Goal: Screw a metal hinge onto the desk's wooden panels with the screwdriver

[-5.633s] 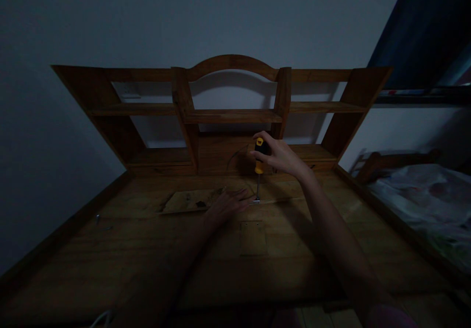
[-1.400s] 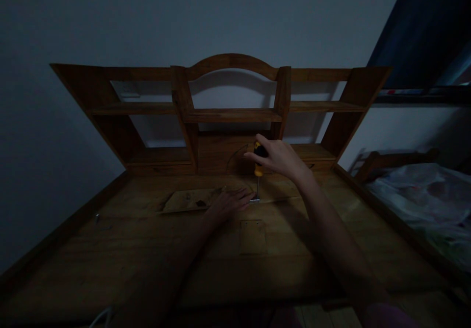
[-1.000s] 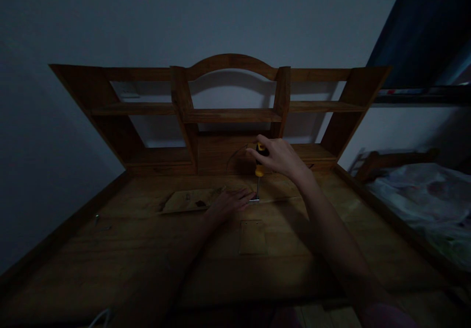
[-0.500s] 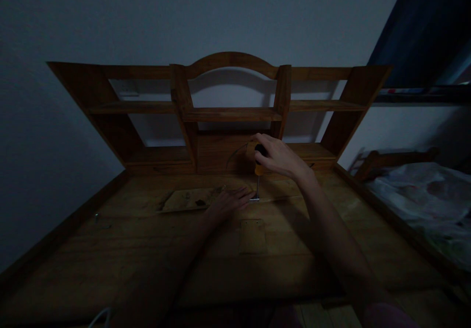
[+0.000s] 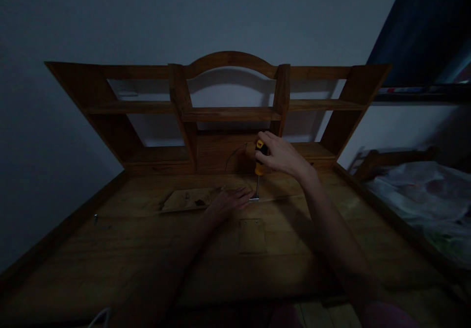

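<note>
Your right hand grips the yellow-and-black screwdriver, nearly upright, its tip down at the small metal piece. Your left hand lies flat on the table, fingers extended, with that piece at three o'clock and a pale, ragged strip at nine o'clock.

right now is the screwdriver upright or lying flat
Upright: the right hand grips the handle on top, and the screwdriver's shaft points down.
</note>
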Tool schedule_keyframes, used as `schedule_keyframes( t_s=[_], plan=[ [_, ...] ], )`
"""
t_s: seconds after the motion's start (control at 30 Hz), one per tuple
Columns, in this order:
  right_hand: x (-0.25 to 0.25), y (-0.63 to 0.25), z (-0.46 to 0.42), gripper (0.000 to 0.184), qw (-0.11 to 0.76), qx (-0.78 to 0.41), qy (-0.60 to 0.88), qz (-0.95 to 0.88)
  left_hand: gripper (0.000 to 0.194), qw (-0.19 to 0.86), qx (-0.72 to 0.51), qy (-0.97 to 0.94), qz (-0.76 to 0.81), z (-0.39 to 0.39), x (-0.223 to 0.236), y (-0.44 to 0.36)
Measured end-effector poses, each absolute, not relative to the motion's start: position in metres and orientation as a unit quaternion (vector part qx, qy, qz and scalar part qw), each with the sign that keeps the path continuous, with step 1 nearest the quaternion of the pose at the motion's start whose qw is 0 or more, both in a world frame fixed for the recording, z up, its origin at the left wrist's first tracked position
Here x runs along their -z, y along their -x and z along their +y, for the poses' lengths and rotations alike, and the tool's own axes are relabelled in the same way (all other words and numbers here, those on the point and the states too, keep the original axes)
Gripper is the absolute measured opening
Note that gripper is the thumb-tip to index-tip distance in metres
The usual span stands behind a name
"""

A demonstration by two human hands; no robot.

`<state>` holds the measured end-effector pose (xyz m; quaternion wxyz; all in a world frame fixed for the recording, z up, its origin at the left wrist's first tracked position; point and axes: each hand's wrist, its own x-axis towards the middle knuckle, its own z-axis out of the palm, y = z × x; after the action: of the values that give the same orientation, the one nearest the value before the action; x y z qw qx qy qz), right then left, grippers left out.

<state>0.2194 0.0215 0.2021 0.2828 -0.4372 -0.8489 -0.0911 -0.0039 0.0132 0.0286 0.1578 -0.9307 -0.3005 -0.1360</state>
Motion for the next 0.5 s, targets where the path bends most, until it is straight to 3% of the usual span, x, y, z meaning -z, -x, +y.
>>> schedule_keyframes(
  t_s=[0.2, 0.4, 0.5],
  plan=[
    [-0.201, -0.219, 0.028, 0.036, 0.316, 0.003, 0.352, -0.881, 0.047, 0.166, 0.140, 0.932, -0.291, 0.015, -0.027, 0.005],
    [-0.202, -0.212, 0.014, 0.049, 0.278, 0.131, 0.457, -0.834, 0.047, 0.165, 0.143, 0.931, -0.292, 0.017, -0.024, 0.005],
    [-0.202, -0.211, 0.011, 0.046, 0.247, 0.159, 0.474, -0.830, 0.046, 0.171, 0.141, 0.930, -0.294, 0.017, -0.025, 0.004]
  ],
)
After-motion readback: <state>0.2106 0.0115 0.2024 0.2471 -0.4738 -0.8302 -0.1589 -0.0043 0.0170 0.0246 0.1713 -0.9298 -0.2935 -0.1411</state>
